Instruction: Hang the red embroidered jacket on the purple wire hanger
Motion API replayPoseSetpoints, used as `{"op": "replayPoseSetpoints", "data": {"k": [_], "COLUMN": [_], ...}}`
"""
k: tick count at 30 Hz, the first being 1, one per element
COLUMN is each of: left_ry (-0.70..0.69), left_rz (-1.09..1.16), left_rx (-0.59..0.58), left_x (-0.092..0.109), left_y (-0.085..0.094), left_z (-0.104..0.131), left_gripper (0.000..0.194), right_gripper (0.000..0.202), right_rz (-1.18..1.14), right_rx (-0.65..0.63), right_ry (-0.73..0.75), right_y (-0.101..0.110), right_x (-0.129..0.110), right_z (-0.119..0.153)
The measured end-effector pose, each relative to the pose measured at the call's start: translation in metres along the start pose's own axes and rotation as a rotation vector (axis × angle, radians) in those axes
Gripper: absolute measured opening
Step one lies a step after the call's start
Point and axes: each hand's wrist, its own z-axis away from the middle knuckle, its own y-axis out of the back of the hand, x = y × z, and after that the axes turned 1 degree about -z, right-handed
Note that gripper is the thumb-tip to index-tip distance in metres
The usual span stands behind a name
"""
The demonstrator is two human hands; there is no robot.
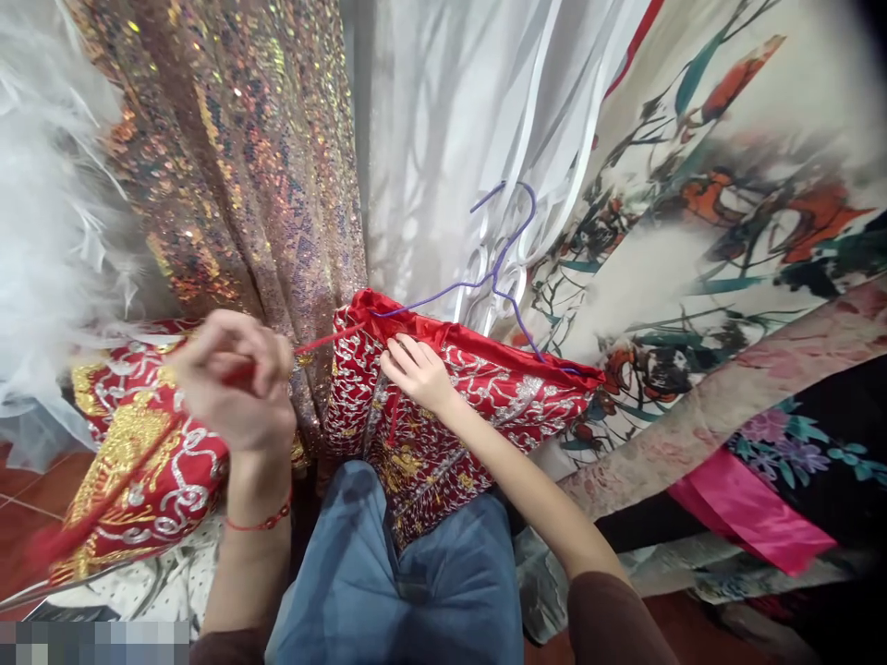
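Clamping thin red cord (324,341) in left grip (239,379), pinching silver-embroidered red cloth garment (509,383) with right grip (416,368), on purple wire hanger (493,275); risking uneven bunching or slipping off from lopsided tugging.

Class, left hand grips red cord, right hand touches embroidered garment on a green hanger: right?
No, the hanger is purple, not green, as the head view shows. The left hand does grip the red cord, and the right hand touches the embroidered garment.
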Motion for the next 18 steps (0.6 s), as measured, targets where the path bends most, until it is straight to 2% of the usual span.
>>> {"op": "replayPoseSetpoints", "data": {"k": [1, 3, 6, 7, 9, 11, 13, 16, 18], "left_ry": [0.026, 0.169, 0.269, 0.245, 0.133, -0.017, -0.119, -0.137, -0.117], "left_rz": [-0.114, -0.476, -0.724, -0.806, -0.982, -1.103, -1.097, -1.027, -1.022], "left_rx": [-0.079, -0.415, -0.662, -0.671, -0.595, -0.487, -0.481, -0.548, -0.550], "left_x": [-0.011, -0.041, -0.087, -0.097, -0.109, -0.111, -0.110, -0.107, -0.102], "left_y": [0.000, -0.001, -0.008, -0.012, -0.023, -0.036, -0.045, -0.051, -0.050], "left_z": [0.008, 0.025, 0.047, 0.051, 0.057, 0.058, 0.058, 0.061, 0.066], "left_gripper": [0.038, 0.027, 0.025, 0.028, 0.030, 0.026, 0.025, 0.027, 0.028], "right_gripper": [0.014, 0.015, 0.020, 0.021, 0.022, 0.022, 0.021, 0.019, 0.017], "right_rz": [0.003, -0.014, -0.079, -0.099, -0.128, -0.147, -0.145, -0.108, -0.093], "right_rx": [0.009, -0.016, -0.115, -0.139, -0.158, -0.155, -0.138, -0.080, -0.039], "right_ry": [0.001, -0.009, -0.049, -0.054, -0.043, -0.018, 0.001, -0.003, -0.048], "right_y": [0.000, 0.001, 0.003, 0.004, 0.007, 0.010, 0.013, 0.016, 0.018], "right_x": [0.001, 0.001, -0.003, -0.004, -0.007, -0.009, -0.009, -0.007, -0.005], "right_z": [-0.001, -0.003, -0.004, -0.004, -0.005, -0.006, -0.008, -0.010, -0.011]}}
